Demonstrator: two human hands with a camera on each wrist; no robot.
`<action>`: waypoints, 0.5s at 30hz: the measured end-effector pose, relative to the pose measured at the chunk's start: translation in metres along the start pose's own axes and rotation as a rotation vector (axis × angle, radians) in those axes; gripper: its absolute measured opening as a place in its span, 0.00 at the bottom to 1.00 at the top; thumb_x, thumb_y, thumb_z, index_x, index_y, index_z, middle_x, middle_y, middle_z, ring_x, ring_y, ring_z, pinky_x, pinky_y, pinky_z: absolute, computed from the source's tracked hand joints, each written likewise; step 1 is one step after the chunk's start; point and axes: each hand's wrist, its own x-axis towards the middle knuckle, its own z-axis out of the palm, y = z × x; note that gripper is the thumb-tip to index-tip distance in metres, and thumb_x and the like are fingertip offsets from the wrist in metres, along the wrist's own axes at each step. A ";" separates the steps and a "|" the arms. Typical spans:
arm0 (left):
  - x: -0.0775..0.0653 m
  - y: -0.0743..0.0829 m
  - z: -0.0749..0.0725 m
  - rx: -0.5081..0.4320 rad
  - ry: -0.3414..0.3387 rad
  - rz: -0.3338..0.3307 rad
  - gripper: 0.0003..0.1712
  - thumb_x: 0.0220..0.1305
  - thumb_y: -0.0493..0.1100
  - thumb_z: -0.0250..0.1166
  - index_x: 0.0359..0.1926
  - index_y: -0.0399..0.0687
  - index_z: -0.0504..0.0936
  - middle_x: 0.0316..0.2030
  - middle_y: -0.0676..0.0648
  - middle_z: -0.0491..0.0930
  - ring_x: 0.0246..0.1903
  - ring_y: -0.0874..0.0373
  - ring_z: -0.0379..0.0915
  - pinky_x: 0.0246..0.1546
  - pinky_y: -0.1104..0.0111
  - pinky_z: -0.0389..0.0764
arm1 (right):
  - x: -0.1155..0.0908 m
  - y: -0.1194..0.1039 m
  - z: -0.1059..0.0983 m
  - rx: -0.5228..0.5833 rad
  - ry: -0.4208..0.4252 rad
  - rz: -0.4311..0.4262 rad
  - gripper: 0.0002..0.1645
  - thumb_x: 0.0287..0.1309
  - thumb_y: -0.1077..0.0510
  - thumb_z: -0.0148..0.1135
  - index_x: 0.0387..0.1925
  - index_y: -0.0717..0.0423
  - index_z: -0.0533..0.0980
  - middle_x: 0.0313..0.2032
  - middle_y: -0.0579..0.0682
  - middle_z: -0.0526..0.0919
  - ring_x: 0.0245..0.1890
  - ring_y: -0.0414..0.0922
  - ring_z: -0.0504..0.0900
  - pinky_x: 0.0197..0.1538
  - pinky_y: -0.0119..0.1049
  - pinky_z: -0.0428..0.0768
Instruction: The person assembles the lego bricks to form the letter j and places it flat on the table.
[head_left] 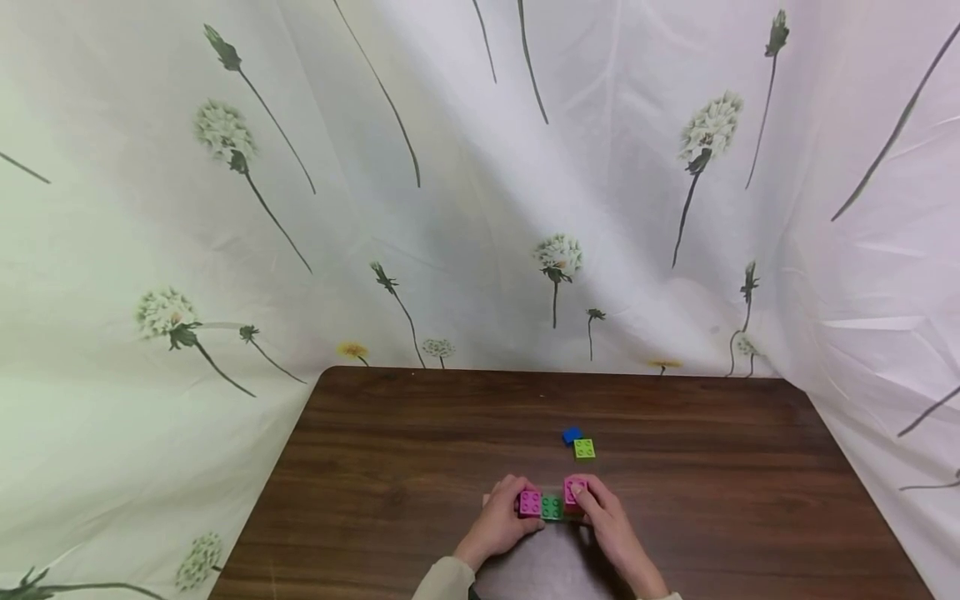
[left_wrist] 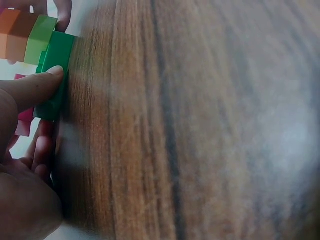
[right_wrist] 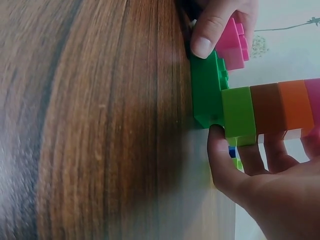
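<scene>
A long green brick [right_wrist: 205, 92] lies on the table between both hands. My left hand [head_left: 498, 517] grips its left end, with the thumb [left_wrist: 47, 82] against the near side. Beside that thumb a pink brick [head_left: 530, 503] sits on the green brick. At the other end rises a stack of lime [right_wrist: 239, 115], brown [right_wrist: 268, 110], orange [right_wrist: 296, 105] and pink [right_wrist: 314, 97] bricks. My right hand [head_left: 611, 525] holds this stack, and one fingertip meets the green brick's end. Green studs show between the pink brick and the stack.
Beyond the hands, a blue brick [head_left: 572, 436] and a lime brick [head_left: 584, 449] lie close together on the dark wooden table [head_left: 420, 433]. A white curtain [head_left: 480, 250] with a dandelion print hangs behind the table's far edge and at its sides.
</scene>
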 end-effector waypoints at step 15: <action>0.000 0.000 -0.001 -0.008 -0.002 0.002 0.18 0.49 0.46 0.75 0.40 0.59 0.77 0.37 0.58 0.72 0.40 0.63 0.64 0.41 0.65 0.55 | 0.003 0.004 -0.003 0.083 -0.001 0.020 0.26 0.66 0.45 0.55 0.55 0.61 0.74 0.50 0.57 0.79 0.45 0.42 0.78 0.47 0.39 0.77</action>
